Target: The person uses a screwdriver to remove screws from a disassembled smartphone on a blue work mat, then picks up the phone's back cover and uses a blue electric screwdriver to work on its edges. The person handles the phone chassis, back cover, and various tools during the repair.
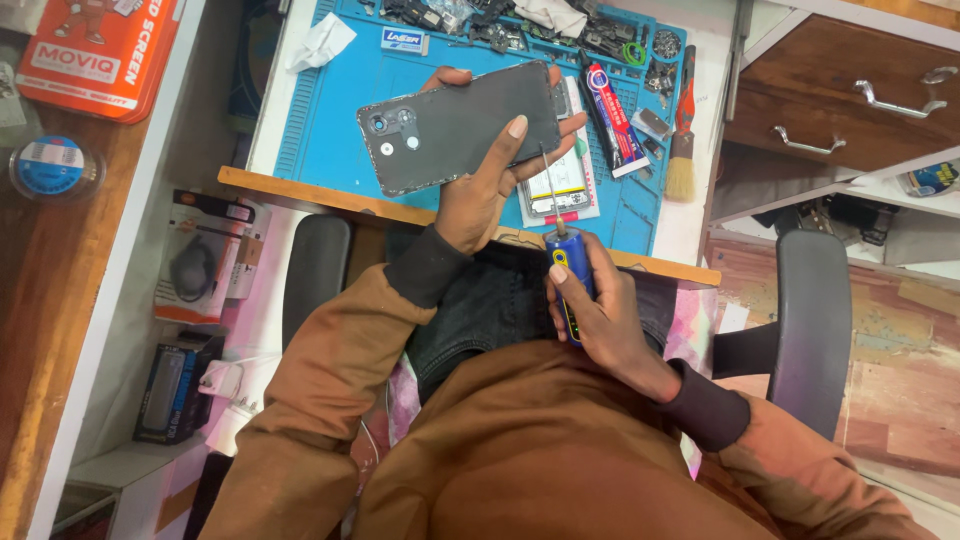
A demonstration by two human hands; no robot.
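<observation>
My left hand holds a dark grey phone back cover with camera cutouts, raised above the blue work mat. My right hand grips a blue electric screwdriver upright near my lap, its thin bit pointing up toward the cover's lower edge. An opened phone body lies on the mat just under my left hand's fingers.
A glue tube, a brush with a red handle, a white cloth and several small parts lie on the mat. Black chair armrests flank me. Wooden drawers stand at right, boxes at left.
</observation>
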